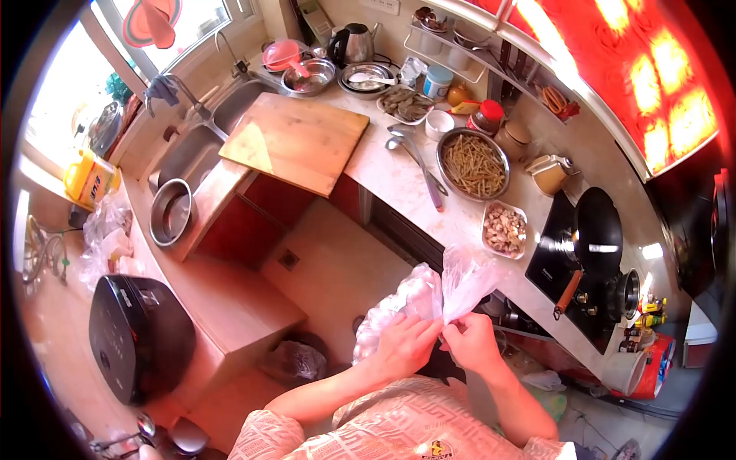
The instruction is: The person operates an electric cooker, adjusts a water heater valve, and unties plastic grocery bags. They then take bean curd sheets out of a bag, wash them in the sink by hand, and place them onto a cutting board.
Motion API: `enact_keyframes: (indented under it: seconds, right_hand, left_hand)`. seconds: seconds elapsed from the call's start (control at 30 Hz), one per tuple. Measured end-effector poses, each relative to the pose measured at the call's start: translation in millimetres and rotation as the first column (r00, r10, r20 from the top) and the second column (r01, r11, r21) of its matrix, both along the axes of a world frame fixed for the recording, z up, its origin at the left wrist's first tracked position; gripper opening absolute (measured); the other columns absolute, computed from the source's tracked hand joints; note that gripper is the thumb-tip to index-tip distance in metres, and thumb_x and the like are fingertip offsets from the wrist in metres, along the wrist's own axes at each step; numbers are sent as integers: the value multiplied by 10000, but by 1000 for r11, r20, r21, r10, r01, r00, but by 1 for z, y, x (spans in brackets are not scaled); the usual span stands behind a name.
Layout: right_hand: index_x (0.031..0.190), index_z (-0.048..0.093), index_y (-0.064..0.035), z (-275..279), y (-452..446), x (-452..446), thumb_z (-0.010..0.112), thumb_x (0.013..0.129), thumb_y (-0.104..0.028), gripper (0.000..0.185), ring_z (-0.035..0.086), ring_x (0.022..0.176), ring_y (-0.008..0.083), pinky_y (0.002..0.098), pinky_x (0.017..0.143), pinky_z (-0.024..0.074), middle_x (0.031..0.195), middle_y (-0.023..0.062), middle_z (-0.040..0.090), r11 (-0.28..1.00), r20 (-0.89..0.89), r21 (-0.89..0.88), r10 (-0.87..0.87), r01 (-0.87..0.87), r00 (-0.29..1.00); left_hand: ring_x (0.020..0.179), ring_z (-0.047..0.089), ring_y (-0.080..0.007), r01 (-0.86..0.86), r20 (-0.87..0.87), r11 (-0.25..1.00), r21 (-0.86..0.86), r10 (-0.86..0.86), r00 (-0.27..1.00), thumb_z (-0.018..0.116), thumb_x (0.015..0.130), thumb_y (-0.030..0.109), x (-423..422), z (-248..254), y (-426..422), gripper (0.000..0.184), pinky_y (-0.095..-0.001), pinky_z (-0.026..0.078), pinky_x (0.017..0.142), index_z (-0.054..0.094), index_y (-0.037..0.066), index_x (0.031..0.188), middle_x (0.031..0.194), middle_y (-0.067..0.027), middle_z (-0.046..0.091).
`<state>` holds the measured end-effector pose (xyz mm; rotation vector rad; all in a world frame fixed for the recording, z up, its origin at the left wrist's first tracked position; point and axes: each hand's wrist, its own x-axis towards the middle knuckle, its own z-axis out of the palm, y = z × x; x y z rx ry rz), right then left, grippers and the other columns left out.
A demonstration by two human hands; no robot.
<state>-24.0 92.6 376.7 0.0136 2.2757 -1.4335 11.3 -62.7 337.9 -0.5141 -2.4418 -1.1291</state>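
A clear plastic bag (397, 307) full of pale, rounded items hangs in front of my body at the lower middle. Its gathered neck is pinched between my two hands, with the loose top (466, 284) flaring up and to the right. My left hand (408, 345) is closed on the neck from the left side. On the right, my right hand (471, 342) pinches the same neck with thumb and fingers. What exactly the pale items are cannot be made out.
Beyond the hands, the counter holds a dish of chopped meat (504, 230), a bowl of brown strips (473, 163) and a ladle (418, 162). A cutting board (295, 142) bridges the corner by the sink. The wok (598, 230) is right; a black cooker (138, 337) stands left.
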Motion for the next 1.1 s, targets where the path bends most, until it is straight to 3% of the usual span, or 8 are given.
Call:
enact_keyframes:
  seconds: [0.23, 0.4, 0.57, 0.63, 0.8, 0.93, 1.07, 1.1]
  right_hand:
    - [791, 650, 49, -11, -30, -49, 630, 758, -131, 184, 584, 565, 149, 317, 541, 461, 638, 138, 633, 997, -99, -42, 62, -66, 993]
    - [780, 651, 38, -21, -22, -90, 620, 753, -124, 167, 574, 589, 138, 312, 552, 458, 664, 138, 638, 975, -50, -173, 133, -140, 990]
    - [756, 632, 38, -44, -13, -131, 619, 755, -112, 150, 564, 561, 143, 326, 531, 447, 611, 137, 611, 968, -141, -113, 206, -223, 968]
    - [738, 627, 31, -34, -11, -143, 616, 773, -101, 137, 557, 555, 121, 314, 518, 443, 585, 94, 608, 969, -108, -128, 199, -213, 974]
    - [714, 586, 53, -29, -12, -172, 567, 798, -26, 116, 536, 504, 108, 249, 469, 468, 629, 60, 587, 937, -12, -349, -9, 4, 1000]
    - [611, 538, 36, -32, -15, -194, 514, 768, -29, 172, 491, 493, 102, 258, 452, 388, 560, 50, 538, 951, -24, -289, -120, 108, 992]
    - [884, 607, 34, -69, -39, -212, 516, 776, -23, 153, 550, 702, 114, 230, 562, 384, 806, 51, 600, 775, 66, -493, -420, 395, 905]
    - [876, 622, 24, -60, -51, -219, 524, 790, -71, 161, 562, 698, 147, 269, 582, 397, 791, 70, 610, 858, -49, -369, -402, 358, 914]
  left_hand:
    - [567, 536, -253, 17, 61, 1000, 24, -19, 998, 635, 651, -37, -45, 17, -36, 217, -369, 396, 519, 636, 65, 842, 634, -63, 558]
    - [575, 533, -270, 44, 134, 992, -120, -28, 991, 620, 665, -36, -80, 37, -37, 162, -378, 398, 527, 590, 70, 783, 626, -80, 542]
    - [664, 564, -292, 171, 309, 951, -258, -87, 947, 602, 713, 52, -121, 37, -36, 78, -416, 413, 617, 573, 84, 777, 670, -74, 568]
    - [725, 578, -278, 211, 300, 959, -188, -149, 942, 589, 735, 90, -136, 37, -38, 36, -412, 403, 663, 569, 98, 763, 696, -62, 583]
    - [708, 568, -259, 332, 283, 942, -54, -305, 909, 577, 766, 125, -189, 44, -43, 45, -376, 361, 668, 566, 114, 724, 702, -57, 585]
    - [689, 563, -280, 414, 300, 905, 98, -423, 855, 548, 809, 178, -232, 19, -45, 133, -390, 370, 695, 564, 131, 685, 666, -67, 575]
    - [661, 567, -312, 545, 127, 772, 327, -607, 784, 549, 797, 131, -283, 12, -65, 165, -398, 387, 708, 548, 86, 638, 640, -93, 588]
    - [653, 563, -326, 582, 194, 792, 186, -610, 768, 553, 777, 120, -300, 3, -65, 129, -411, 380, 737, 553, 78, 655, 634, -96, 584]
